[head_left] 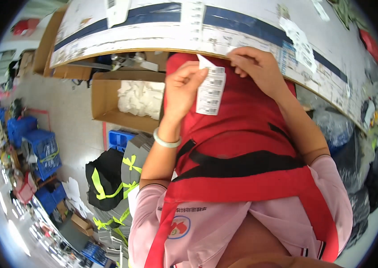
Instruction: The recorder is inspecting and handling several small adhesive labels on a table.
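Note:
Between the thumb and fingers of my left hand (181,90) is a sheet of white barcode labels (210,94). It hangs in front of my red apron (242,116), its top corner folded over and showing a plain white back. To the right of the sheet, my right hand (261,71) is held at the edge of the worktable (148,40). Its thumb and forefinger are pressed together, the other fingers curled; whatever is in the pinch, if anything, is too small to make out. The two hands are apart.
Paper strips (192,20) lie on the tabletop, with torn white paper (297,40) to the right. Left of my knees stands a cardboard box (105,96) holding white material (139,99). Dark bundles with yellow ties (104,178) and blue crates (41,152) are farther left; plastic bags (336,127) are right.

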Action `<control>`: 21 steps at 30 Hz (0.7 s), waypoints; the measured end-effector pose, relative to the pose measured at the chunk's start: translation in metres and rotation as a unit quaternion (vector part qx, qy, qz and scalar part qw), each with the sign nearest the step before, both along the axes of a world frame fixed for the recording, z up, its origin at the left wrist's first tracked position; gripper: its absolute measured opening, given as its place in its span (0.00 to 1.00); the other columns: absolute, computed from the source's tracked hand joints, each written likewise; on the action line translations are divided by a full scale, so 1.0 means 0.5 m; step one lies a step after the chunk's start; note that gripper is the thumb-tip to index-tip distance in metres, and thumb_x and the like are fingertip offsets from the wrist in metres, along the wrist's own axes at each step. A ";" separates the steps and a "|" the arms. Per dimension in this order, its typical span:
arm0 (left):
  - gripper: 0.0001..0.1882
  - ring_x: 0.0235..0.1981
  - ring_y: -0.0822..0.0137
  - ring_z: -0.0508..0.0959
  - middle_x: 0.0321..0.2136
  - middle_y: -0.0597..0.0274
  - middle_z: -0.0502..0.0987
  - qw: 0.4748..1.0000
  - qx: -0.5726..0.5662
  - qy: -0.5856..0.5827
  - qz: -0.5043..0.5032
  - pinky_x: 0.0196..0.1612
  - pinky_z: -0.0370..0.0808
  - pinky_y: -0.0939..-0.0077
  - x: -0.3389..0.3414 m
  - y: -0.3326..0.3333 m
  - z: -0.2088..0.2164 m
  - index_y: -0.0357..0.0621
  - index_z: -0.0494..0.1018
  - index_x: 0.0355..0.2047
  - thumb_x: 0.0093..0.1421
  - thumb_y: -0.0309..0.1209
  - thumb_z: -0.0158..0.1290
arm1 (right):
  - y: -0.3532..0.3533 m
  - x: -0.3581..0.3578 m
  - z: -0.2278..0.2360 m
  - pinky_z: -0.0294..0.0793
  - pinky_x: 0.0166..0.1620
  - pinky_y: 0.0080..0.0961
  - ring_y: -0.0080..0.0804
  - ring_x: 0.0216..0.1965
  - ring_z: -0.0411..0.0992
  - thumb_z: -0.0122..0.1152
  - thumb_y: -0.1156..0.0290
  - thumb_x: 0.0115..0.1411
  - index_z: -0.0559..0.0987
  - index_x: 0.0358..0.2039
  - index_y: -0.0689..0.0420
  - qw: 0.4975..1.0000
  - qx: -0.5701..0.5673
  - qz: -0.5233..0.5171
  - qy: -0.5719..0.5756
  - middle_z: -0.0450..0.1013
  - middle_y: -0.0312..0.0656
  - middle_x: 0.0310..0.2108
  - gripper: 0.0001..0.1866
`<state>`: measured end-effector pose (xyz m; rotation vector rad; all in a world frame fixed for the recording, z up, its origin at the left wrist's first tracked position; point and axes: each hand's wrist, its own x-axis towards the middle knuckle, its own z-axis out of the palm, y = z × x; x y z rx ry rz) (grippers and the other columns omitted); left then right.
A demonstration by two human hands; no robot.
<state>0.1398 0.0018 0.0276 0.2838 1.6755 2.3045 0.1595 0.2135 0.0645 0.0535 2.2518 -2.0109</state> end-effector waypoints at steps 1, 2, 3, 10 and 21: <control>0.05 0.33 0.78 0.75 0.35 0.64 0.77 1.000 0.011 -0.001 -0.007 0.38 0.71 0.85 -0.003 0.006 -0.009 0.32 0.77 0.35 0.59 0.21 0.53 | 0.003 0.004 -0.002 0.69 0.31 0.12 0.15 0.27 0.69 0.55 0.68 0.63 0.78 0.41 0.62 1.000 0.006 -0.013 -0.010 0.73 0.34 0.28 0.12; 0.05 0.32 0.78 0.76 0.35 0.64 0.76 1.000 0.018 -0.001 -0.010 0.36 0.72 0.86 -0.003 0.006 -0.017 0.32 0.77 0.35 0.59 0.20 0.54 | 0.000 0.007 -0.004 0.69 0.30 0.11 0.15 0.27 0.68 0.56 0.68 0.62 0.78 0.41 0.62 1.000 0.001 -0.003 -0.016 0.73 0.33 0.28 0.12; 0.05 0.32 0.78 0.76 0.36 0.64 0.76 1.000 0.017 -0.008 -0.013 0.36 0.72 0.86 -0.002 0.009 -0.021 0.32 0.77 0.35 0.59 0.21 0.54 | -0.002 0.011 -0.006 0.69 0.30 0.11 0.14 0.26 0.68 0.56 0.67 0.62 0.79 0.40 0.61 1.000 -0.004 0.008 -0.022 0.74 0.33 0.27 0.11; 0.06 0.32 0.79 0.75 0.37 0.64 0.76 0.999 0.009 -0.015 -0.032 0.36 0.72 0.85 0.010 0.027 -0.046 0.31 0.77 0.36 0.59 0.20 0.55 | -0.006 0.035 -0.041 0.68 0.28 0.11 0.14 0.25 0.67 0.60 0.67 0.60 0.80 0.34 0.61 0.998 -0.026 0.012 -0.063 0.73 0.32 0.25 0.09; 0.11 0.18 0.76 0.74 0.22 0.63 0.77 0.954 0.032 -0.299 0.003 0.21 0.70 0.85 -0.008 0.057 -0.114 0.37 0.76 0.28 0.63 0.31 0.50 | -0.017 0.071 -0.103 0.72 0.30 0.20 0.25 0.29 0.72 0.62 0.73 0.55 0.80 0.32 0.54 0.933 0.282 0.002 0.224 0.73 0.34 0.31 0.03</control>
